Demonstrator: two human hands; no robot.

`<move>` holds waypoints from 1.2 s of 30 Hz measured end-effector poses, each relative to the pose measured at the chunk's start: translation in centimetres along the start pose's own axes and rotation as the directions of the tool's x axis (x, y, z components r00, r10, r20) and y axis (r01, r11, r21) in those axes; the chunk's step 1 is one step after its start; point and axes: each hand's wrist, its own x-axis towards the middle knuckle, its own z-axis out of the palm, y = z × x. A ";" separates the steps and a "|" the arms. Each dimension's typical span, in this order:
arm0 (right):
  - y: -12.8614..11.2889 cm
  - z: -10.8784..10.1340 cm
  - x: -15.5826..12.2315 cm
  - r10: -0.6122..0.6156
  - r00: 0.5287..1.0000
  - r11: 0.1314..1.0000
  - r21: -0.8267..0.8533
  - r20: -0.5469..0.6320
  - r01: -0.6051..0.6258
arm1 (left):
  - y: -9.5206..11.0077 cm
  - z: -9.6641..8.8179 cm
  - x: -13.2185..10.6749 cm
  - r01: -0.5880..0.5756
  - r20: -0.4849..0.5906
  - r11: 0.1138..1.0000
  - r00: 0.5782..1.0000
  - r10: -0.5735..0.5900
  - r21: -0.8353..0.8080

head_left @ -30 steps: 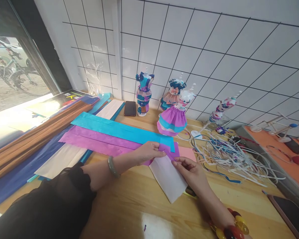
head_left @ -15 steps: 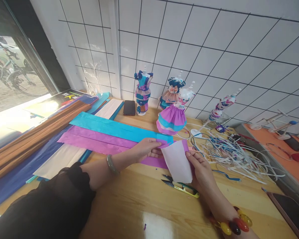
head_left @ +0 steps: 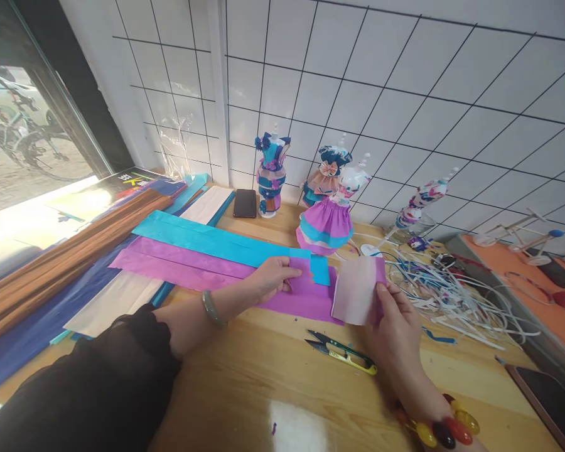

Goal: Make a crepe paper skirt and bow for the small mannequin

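Note:
My left hand (head_left: 275, 279) pinches a small purple paper piece (head_left: 302, 270) between thumb and fingers, over the strips. Off to the right, my right hand (head_left: 398, 314) grips a white paper piece (head_left: 355, 292) by its purple right edge. The two pieces are apart. Under and left of my left hand lie a long blue paper strip (head_left: 207, 233) and a purple paper strip (head_left: 169, 262). Thread snips (head_left: 341, 353) with a yellow and dark handle rest on the table below the hands.
Small dress forms stand along the tiled wall, one in a purple and blue skirt (head_left: 324, 226). A dark phone (head_left: 245, 204) lies left of them. Tangled white strips (head_left: 452, 298) cover the right side. Brown paper (head_left: 75, 257) and blue sheets lie at the left.
My hands have moved apart. My right hand has drawn the white paper piece rightward, while the purple piece stays in my left hand. The thread snips are now uncovered.

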 end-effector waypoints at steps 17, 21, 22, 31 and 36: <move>-1.5 0.1 -2.8 -0.467 0.114 -0.077 -0.169 0.877 0.983 | 0.3 1.5 -1.2 0.014 0.171 0.999 0.985 -0.021 0.039; -2.0 -0.1 -3.1 -0.449 0.132 -0.133 -0.212 0.884 0.968 | 0.2 1.6 -1.1 0.055 0.208 0.998 0.976 -0.059 0.025; -2.1 -0.1 -3.1 -0.441 0.149 -0.150 -0.236 0.885 0.960 | 0.2 1.6 -1.2 0.060 0.214 0.998 0.975 -0.063 0.021; -1.9 0.5 -3.2 -0.329 0.221 -0.205 -0.298 0.918 0.932 | 0.4 2.2 -1.8 0.097 0.174 0.995 0.981 -0.091 -0.026; -1.8 0.7 -3.2 -0.322 0.223 -0.142 -0.280 0.920 0.950 | 0.4 2.4 -2.1 0.148 0.279 0.988 0.952 -0.128 -0.050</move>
